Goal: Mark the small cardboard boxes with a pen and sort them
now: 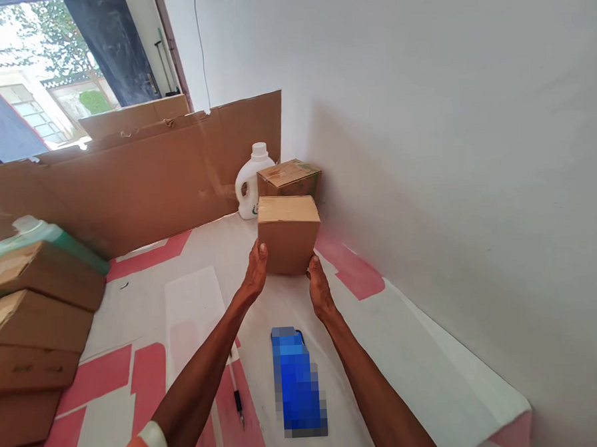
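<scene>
A small closed cardboard box [288,247] is held between my two hands, in front of a second box. On its left side is my left hand [255,271], thumb up near the edge. My right hand [320,286] grips the lower right corner, its other fingers mostly hidden behind or under the box. Just behind stands another taped cardboard box [290,174], partly covered by the held one. A white jug [255,179] with a cap and handle is to its left. Below my hands lies a blurred blue object [297,383], with a pen [238,400] to its left.
Stacked cardboard boxes [38,317] rise along the left edge, with a greenish translucent jug [54,239] behind them. An upright cardboard sheet [141,185] borders the back of the red-and-white covered table [106,373]. A white wall [454,142] bounds the right side.
</scene>
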Motion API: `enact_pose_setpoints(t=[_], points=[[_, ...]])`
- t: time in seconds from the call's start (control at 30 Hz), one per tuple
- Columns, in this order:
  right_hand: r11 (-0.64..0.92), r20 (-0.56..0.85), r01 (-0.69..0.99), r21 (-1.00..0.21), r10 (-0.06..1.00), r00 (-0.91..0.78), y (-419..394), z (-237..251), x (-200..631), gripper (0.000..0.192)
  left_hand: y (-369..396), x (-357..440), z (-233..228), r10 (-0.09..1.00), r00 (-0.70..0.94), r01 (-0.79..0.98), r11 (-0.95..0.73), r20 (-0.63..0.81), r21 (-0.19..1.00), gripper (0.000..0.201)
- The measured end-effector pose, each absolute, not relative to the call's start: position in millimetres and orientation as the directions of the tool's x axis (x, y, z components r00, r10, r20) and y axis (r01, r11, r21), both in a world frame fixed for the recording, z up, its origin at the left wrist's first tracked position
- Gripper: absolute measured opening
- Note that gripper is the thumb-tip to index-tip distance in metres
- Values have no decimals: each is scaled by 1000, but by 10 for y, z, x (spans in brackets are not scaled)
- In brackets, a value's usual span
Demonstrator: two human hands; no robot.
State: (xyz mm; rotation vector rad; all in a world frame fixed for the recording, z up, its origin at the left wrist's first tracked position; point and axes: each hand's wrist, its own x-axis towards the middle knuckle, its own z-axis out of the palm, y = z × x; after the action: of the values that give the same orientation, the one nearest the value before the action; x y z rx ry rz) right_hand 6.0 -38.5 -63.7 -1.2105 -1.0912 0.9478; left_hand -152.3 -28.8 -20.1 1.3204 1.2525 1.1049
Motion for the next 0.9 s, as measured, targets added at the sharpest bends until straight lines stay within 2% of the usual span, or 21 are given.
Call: enact_pose_setpoints(t=[0.1,0.2,0.33,0.43,0.53,0.67,0.8,0.9], points=[[121,118,-33,-992,990,75,-805,-530,-388,84,-905,-2075,-91,998,-29,128,-59,63,990,78],[81,89,-64,-995,987,-131,-1401,-456,-964,88,-1758,-2712,-46,969,-216,182,-77,116,980,71],[-62,-43,-31,-998,907,-418,-2283,-460,-1641,88,-2966,-3380,-193,884,-463,265,77,56,961,70],[-131,-129,35,-991,837,-532,-2757,-592,-1858,84,-3646,-3542,-416,808,-586,190,199,-52,961,68],[-125,-148,81,-989,850,-506,-2944,-793,-1803,79,-3967,-3391,-587,797,-596,113,202,-96,973,68],[-100,-149,149,-984,915,-376,-2868,-993,-1509,79,-3938,-3034,-617,846,-531,95,121,-52,988,71],[-17,-79,203,-979,950,-302,-2702,-1000,-1234,75,-3801,-2862,-578,897,-438,41,77,-52,996,75],[-13,-77,216,-976,954,-290,-2592,-946,-1144,71,-3708,-2930,-595,928,-366,-7,68,-66,998,74]])
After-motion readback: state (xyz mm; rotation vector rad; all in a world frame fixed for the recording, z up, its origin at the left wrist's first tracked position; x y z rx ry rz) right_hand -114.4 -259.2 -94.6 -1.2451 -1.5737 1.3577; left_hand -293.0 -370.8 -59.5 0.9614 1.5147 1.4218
